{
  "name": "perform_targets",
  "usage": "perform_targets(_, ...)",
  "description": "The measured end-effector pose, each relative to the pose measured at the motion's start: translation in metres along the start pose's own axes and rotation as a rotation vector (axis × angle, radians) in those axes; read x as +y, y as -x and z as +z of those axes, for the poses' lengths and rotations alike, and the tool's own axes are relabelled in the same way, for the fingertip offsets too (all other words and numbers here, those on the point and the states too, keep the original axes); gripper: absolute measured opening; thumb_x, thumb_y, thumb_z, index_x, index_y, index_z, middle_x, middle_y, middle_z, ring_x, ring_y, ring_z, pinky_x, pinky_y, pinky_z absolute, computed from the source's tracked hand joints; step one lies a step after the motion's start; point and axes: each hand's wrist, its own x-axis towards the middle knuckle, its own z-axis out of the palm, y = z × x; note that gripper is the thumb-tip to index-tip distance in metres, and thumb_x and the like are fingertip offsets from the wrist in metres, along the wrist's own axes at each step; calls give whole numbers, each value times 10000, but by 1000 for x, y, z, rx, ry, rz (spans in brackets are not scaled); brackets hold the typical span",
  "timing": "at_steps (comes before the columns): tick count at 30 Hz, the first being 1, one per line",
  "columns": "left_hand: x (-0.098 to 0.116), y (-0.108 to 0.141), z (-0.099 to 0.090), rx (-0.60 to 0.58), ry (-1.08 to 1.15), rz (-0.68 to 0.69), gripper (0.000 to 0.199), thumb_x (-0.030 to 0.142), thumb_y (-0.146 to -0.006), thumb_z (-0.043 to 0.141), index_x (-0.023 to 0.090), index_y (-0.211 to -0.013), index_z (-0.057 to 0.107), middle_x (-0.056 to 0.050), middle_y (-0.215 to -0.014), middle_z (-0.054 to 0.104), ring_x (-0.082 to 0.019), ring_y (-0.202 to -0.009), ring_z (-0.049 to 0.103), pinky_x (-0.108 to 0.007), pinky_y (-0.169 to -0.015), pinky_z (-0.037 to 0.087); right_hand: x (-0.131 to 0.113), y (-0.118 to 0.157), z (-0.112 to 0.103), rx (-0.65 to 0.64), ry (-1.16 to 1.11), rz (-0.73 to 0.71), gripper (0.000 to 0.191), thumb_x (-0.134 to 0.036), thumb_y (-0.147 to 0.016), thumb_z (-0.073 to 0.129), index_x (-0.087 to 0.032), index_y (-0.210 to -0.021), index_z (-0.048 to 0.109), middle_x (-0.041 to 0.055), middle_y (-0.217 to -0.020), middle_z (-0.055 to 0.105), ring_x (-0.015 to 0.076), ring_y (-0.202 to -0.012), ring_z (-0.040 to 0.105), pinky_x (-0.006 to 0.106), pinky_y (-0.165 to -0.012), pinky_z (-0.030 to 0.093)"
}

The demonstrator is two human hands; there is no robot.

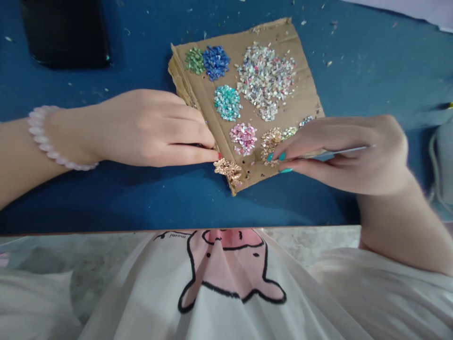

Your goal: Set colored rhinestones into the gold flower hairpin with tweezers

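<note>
A brown cardboard sheet (304,94) lies on the blue table (106,203). On it sit small heaps of rhinestones: green (194,60), blue (215,61), teal (227,102), pink (243,138), gold (271,141) and a large silver heap (266,78). My left hand (148,128) rests at the sheet's left edge, fingers closed, its fingertips touching a gold ornament (228,171) at the near corner. My right hand (347,153) grips a thin silver tool (339,152) whose tip points at the gold heap.
A black phone-like slab (65,30) lies at the table's far left. Small specks are scattered over the far part of the table. A grey object (444,160) sits at the right edge. My white printed shirt fills the bottom of the view.
</note>
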Motion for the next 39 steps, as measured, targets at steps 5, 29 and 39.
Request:
perform_targets(5, 0, -1, 0, -13, 130, -96, 579, 453, -1167, 167, 483, -1559, 593, 127, -1449, 733, -235, -1482, 643, -491, -1270, 512, 2, 2, 2, -14, 19, -9, 108, -190, -987, 774, -290, -982, 731, -22, -853, 817, 186, -714, 779, 362, -633, 597)
perform_targets(29, -2, 0, 2, -32, 101, -110, 590, 447, -1181, 187, 377, -1496, 681, 72, -1349, 787, -232, -1458, 676, -492, -1291, 535, -2, 1, 5, 9, 51, -23, 91, -225, -981, 794, -300, -961, 746, -40, -800, 809, 190, -692, 791, 362, -605, 585)
perform_targets(39, -3, 1, 3, 32, 234, -135, 477, 484, -1177, 306, 469, -1477, 678, 116, -1352, 771, -185, -1431, 693, -426, -1327, 491, -4, -1, 7, 1, 72, -51, 97, -220, -987, 781, -290, -945, 727, -40, -796, 811, 177, -684, 791, 331, -588, 591)
